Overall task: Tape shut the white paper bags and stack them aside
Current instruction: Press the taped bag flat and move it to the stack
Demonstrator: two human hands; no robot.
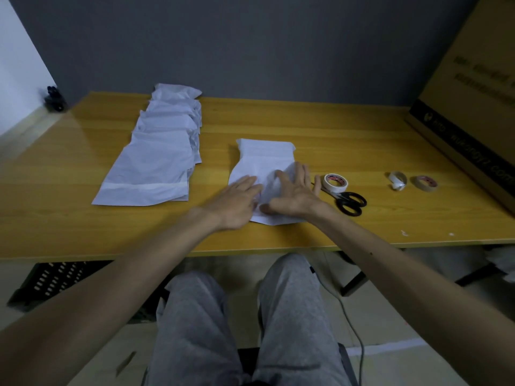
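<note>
Well to the left of your left hand: a row of white paper bags (158, 151), overlapping one another, running away from you along the yellow table (83, 218). Your left hand (237, 201): fingers straight, lying flat on the near left part of a single white paper bag (264, 154). That bag: flat on the table, directly under both hands, its far end reaching beyond your fingertips. Your right hand (295, 190): fingers spread and straight, pressed on the bag's right side, gripping nothing. Just right of that hand: a roll of white tape (337, 188) with black-handled scissors (340, 201) touching it. Further right: a small white tape ring (400, 186), a brown tape roll (425, 188), then a large cardboard box (473, 93).
</note>
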